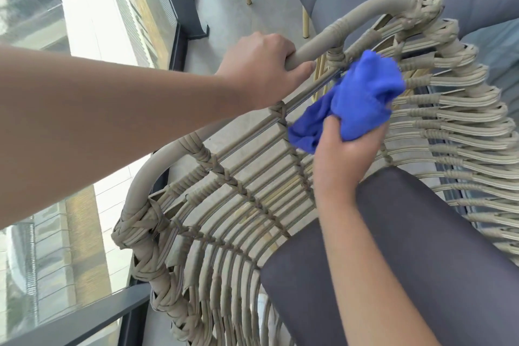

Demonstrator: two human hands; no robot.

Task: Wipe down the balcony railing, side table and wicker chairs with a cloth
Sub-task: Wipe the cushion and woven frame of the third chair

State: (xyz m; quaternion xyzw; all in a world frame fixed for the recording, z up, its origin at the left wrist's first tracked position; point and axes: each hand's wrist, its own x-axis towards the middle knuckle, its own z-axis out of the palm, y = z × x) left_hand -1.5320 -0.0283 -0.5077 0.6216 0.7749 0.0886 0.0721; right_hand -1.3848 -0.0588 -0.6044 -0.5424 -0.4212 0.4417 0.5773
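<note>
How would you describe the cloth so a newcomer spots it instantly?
Find the wicker chair with the dark seat cushion. Against its woven back, the right hand grips a bunched cloth. It is the only bright blue thing among beige and grey.

Chair (pixel 224 199) woven of matt beige wicker-look strands, ribbed, wound round a smooth matt beige tube rim. Seat cushion (pixel 407 247) at 5 o'clock, dark grey cloth, smooth, matt. Cloth (pixel 362 98) bright blue, soft, fuzzy nap. Railing (pixel 179 8) at 11 o'clock, dark matt metal frame with glossy glass panels. Floor (pixel 224 17) pale grey, smooth, matt.
</note>
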